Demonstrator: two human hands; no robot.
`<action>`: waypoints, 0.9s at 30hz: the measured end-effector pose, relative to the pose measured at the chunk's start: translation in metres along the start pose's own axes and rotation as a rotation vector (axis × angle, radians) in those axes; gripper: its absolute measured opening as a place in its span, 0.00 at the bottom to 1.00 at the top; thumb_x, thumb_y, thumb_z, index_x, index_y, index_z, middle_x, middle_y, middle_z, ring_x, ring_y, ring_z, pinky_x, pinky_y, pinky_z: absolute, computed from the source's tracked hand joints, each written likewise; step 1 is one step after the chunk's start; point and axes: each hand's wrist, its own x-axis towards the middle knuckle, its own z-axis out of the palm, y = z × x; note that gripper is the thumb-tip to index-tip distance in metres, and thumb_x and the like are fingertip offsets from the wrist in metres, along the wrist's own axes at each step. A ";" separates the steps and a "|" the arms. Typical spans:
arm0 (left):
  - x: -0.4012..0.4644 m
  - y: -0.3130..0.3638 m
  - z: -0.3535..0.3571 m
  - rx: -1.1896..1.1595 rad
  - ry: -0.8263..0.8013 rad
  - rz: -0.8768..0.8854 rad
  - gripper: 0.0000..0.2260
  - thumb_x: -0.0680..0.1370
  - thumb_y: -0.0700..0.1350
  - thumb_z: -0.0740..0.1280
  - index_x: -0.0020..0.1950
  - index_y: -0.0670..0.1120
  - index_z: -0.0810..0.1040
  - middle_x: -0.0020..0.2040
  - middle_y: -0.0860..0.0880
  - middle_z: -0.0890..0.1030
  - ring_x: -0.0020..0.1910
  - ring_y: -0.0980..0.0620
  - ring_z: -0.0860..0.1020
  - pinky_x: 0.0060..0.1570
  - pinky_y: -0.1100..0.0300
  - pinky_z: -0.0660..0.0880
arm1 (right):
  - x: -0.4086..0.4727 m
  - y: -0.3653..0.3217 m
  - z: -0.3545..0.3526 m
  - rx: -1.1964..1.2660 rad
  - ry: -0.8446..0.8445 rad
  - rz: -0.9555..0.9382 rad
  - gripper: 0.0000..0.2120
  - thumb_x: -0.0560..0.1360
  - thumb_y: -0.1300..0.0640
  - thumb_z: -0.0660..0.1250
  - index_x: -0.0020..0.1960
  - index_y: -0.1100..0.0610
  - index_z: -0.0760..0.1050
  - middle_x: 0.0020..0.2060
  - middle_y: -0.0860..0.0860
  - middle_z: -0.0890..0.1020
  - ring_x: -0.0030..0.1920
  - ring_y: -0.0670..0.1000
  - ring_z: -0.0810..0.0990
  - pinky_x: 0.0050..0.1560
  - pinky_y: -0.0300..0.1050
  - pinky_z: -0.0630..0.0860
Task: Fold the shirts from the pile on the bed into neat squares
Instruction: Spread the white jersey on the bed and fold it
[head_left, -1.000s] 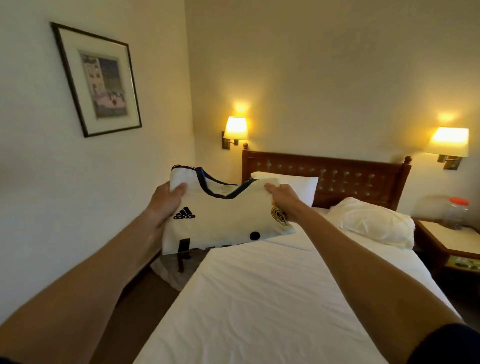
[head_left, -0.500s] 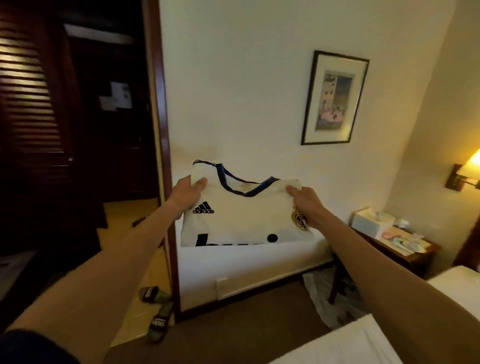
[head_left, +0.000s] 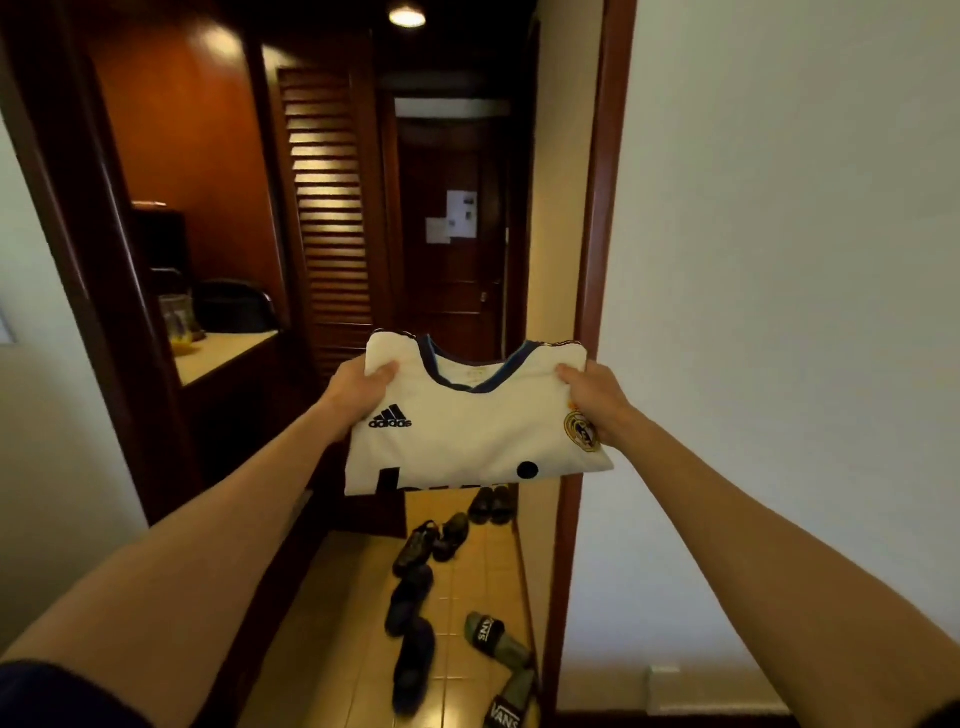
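A person stands with both bare arms stretched forward, holding a folded white football shirt (head_left: 478, 415) up in the air at about chest height, facing a dark wood doorway (head_left: 592, 260) into an entry hall. The left hand (head_left: 358, 387) pinches the shirt's top left corner, thumb on the front; the right hand (head_left: 592, 397) pinches the top right corner the same way. The shirt hangs as a compact, nearly square block, collar at the top edge, a black logo near the left edge and a round crest near the right edge. Judging by this shape, the folding of this shirt looks finished and the step in hand is carrying it somewhere to set down; the next move calls for a flat surface and a level lowering so the layers do not slip apart. No bed or pile is in view. Nothing like a basket or box shows; on a counter (head_left: 223, 353) at the left stands what may be a clear jug (head_left: 176, 317), too dim to tell its contents. Several shoes and sandals (head_left: 415, 587) lie scattered on the tiled floor below.
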 end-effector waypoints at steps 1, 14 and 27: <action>0.018 -0.004 -0.007 0.001 0.006 0.005 0.11 0.80 0.53 0.65 0.60 0.52 0.78 0.54 0.47 0.84 0.52 0.45 0.83 0.57 0.43 0.79 | 0.018 -0.002 0.015 -0.001 -0.012 -0.006 0.12 0.81 0.54 0.63 0.62 0.56 0.75 0.50 0.54 0.81 0.47 0.53 0.81 0.43 0.46 0.77; 0.313 -0.050 0.017 -0.010 0.046 -0.013 0.12 0.82 0.52 0.64 0.62 0.49 0.77 0.50 0.45 0.84 0.47 0.45 0.84 0.51 0.44 0.81 | 0.322 0.034 0.127 0.023 -0.042 -0.002 0.08 0.81 0.54 0.64 0.56 0.56 0.76 0.48 0.56 0.82 0.44 0.55 0.81 0.47 0.48 0.78; 0.640 -0.094 0.072 0.012 0.024 0.017 0.11 0.82 0.48 0.63 0.63 0.45 0.77 0.50 0.44 0.84 0.47 0.45 0.84 0.50 0.47 0.81 | 0.650 0.069 0.214 0.053 -0.028 0.006 0.06 0.80 0.55 0.65 0.53 0.57 0.77 0.45 0.56 0.82 0.43 0.55 0.81 0.45 0.47 0.78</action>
